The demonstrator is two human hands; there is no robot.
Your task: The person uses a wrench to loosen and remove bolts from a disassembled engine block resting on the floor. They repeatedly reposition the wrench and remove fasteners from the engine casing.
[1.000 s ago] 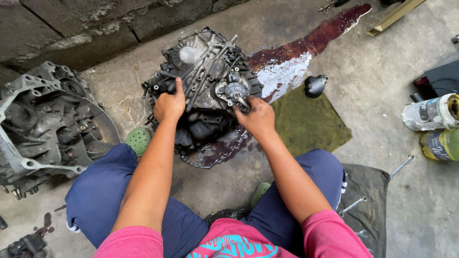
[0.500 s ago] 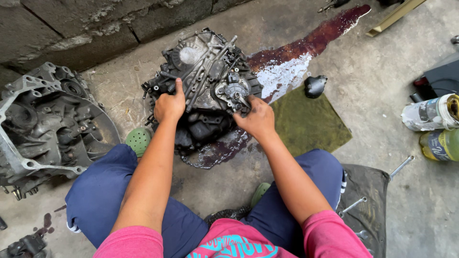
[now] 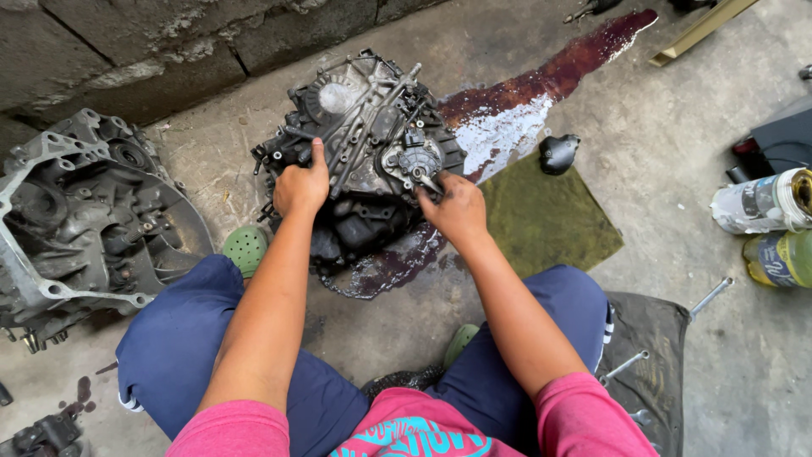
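A grimy dark metal gearbox sits on the concrete floor in front of a seated person, under both hands, in a dark red oil puddle. Far left of the hands lies a second grey metal housing. The left hand is closed in a fist on the gearbox's left edge. The right hand curls its fingers around a small part on top. Both arms reach straight forward. Far right lie a white bottle and a yellow bottle, their labels worn
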